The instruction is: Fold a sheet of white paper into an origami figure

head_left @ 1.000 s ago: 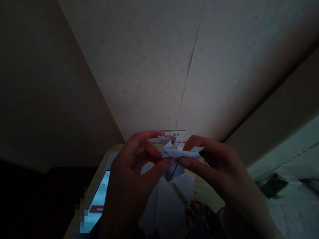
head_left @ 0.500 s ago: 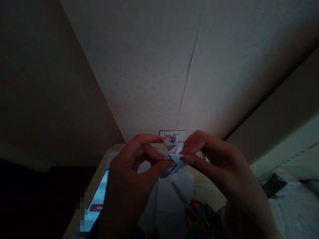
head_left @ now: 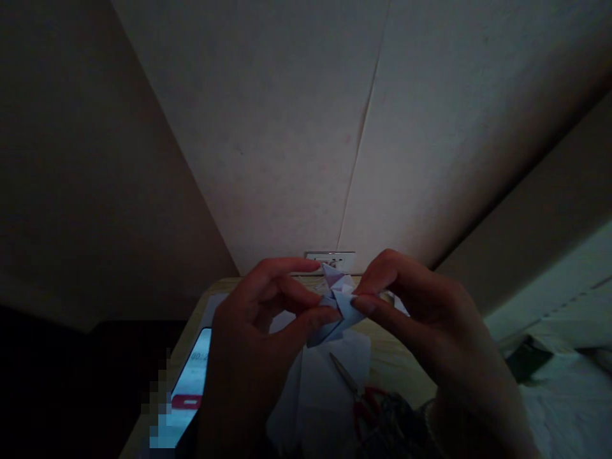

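A small folded piece of white paper (head_left: 338, 322), with pointed flaps standing up from it, is held in the air between both hands. My left hand (head_left: 265, 325) pinches its left side between thumb and fingers, the index finger stretched toward the upper tip. On the other side, my right hand (head_left: 421, 312) grips an edge of the paper between thumb and index finger. Below lie sheets of white paper (head_left: 325, 395) and a pair of scissors (head_left: 351, 382) with red handles, its blades pointing away from me. The right sleeve hides part of the scissors.
A lit phone (head_left: 191, 382) lies at the left of the wooden table (head_left: 401, 363), partly behind my left hand. A wall socket (head_left: 344, 260) with a plug sits just beyond the far edge. Pale wall rises behind; white fabric (head_left: 574, 408) shows at the right.
The folded paper has tilted slightly, and its upper point stands a little higher and further right. Both hands keep their pinch; the right hand has shifted slightly to the right.
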`<act>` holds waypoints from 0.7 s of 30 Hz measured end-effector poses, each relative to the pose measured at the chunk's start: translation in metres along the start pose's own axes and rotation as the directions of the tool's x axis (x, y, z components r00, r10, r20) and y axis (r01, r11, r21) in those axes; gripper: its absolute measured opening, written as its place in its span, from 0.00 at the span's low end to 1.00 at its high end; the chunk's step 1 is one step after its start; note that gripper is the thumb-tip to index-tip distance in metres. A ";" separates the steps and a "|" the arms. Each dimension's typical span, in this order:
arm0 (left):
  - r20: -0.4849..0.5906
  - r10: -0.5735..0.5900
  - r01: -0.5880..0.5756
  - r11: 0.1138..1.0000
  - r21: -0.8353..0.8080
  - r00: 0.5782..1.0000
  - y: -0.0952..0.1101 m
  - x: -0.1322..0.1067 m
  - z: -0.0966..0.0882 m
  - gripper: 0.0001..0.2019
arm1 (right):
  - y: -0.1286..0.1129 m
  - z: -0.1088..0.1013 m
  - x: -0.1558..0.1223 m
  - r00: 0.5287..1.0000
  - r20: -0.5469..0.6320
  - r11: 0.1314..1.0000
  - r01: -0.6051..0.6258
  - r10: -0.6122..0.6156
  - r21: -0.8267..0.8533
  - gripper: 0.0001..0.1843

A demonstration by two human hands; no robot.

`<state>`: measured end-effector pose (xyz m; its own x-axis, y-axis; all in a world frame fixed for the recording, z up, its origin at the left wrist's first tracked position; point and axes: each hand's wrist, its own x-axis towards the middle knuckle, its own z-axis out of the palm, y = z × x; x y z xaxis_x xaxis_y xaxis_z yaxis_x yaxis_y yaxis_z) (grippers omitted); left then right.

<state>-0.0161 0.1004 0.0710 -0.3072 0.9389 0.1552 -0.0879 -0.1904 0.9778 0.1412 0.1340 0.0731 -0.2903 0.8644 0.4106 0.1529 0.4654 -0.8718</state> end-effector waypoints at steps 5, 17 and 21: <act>-0.025 0.016 -0.017 0.997 -0.071 1.000 -0.004 0.000 0.001 0.16 | 0.001 -0.001 0.000 1.000 -0.003 1.000 -0.017 0.017 0.003 0.12; 0.050 0.103 -0.106 0.992 0.063 0.993 -0.008 0.004 -0.007 0.14 | -0.001 -0.001 0.001 0.999 0.017 0.984 0.046 -0.043 -0.170 0.16; 0.080 0.064 -0.068 0.996 0.056 0.995 -0.007 0.004 -0.007 0.14 | -0.003 0.000 0.002 0.999 0.008 0.990 -0.030 0.031 -0.138 0.13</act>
<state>-0.0234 0.1038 0.0636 -0.2357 0.9447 0.2280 -0.0135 -0.2378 0.9712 0.1398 0.1341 0.0761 -0.2927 0.8769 0.3812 0.2900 0.4613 -0.8385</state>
